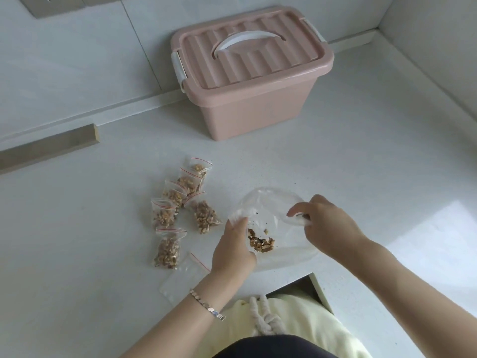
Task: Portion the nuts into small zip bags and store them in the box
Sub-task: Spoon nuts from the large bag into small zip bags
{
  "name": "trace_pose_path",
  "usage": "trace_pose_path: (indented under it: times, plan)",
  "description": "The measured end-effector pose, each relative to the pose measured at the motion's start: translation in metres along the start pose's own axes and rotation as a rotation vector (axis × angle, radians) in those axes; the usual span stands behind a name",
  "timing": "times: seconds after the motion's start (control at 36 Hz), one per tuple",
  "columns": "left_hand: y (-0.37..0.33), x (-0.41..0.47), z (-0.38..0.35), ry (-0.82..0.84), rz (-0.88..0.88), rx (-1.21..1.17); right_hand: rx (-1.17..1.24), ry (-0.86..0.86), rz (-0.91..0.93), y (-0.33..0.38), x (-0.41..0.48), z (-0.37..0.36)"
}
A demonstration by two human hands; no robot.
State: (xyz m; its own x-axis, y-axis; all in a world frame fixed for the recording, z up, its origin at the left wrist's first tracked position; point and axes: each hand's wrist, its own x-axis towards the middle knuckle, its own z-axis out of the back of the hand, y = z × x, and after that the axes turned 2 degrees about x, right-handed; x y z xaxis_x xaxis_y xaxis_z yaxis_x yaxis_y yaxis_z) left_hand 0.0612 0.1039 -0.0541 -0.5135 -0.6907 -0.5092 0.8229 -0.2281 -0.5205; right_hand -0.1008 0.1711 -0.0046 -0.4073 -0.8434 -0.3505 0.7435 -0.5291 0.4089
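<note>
The coming move turns on the small heap of nuts (pixel 260 243) at the bottom of the large clear bag (pixel 268 202). It lies just right of the left hand (pixel 233 250) and to the near left of the right hand (pixel 327 228). The left hand is plainly the nearer, its side almost against the heap through the film. The bag lies slack on the white counter (pixel 77 228), and its mouth runs left to right between the two hands. Each hand pinches the rim. The left fingers (pixel 238 223) are curled on the left edge, and the right fingers (pixel 299 210) are clamped with the thumb on the right edge, so the mouth is held wide. Both forearms come in from the near side, wrists angled downward. An empty zip bag (pixel 184 275) lies flat on the counter just left of the left forearm, and I judge it the next to be filled. Six filled zip bags (pixel 204 218) lie clustered farther left. The pink box (pixel 253 117) stands at the far side, well apart, with its lid (pixel 258 63) on.
</note>
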Motion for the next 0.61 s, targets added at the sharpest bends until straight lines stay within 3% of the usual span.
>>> trace_pose_path:
  times: [0.11, 0.22, 0.36, 0.5, 0.61]
  plan:
    - [0.002, -0.004, 0.01, -0.082, -0.004, 0.095, 0.047, -0.028, 0.0, 0.0, 0.0, -0.008]
    - [0.006, -0.003, 0.017, -0.149, -0.021, 0.216, 0.039, 0.086, -0.076, -0.005, 0.001, -0.02]
    - [0.009, 0.007, 0.011, -0.066, -0.018, 0.23, 0.058, 0.136, -0.097, -0.011, -0.003, -0.031]
    - [0.014, 0.019, 0.007, -0.03, -0.107, 0.091, 0.086, -0.018, -0.097, -0.011, -0.013, -0.022]
    - [0.023, 0.008, 0.013, -0.221, -0.292, -0.113, 0.198, -0.214, -0.052, -0.007, -0.026, -0.005]
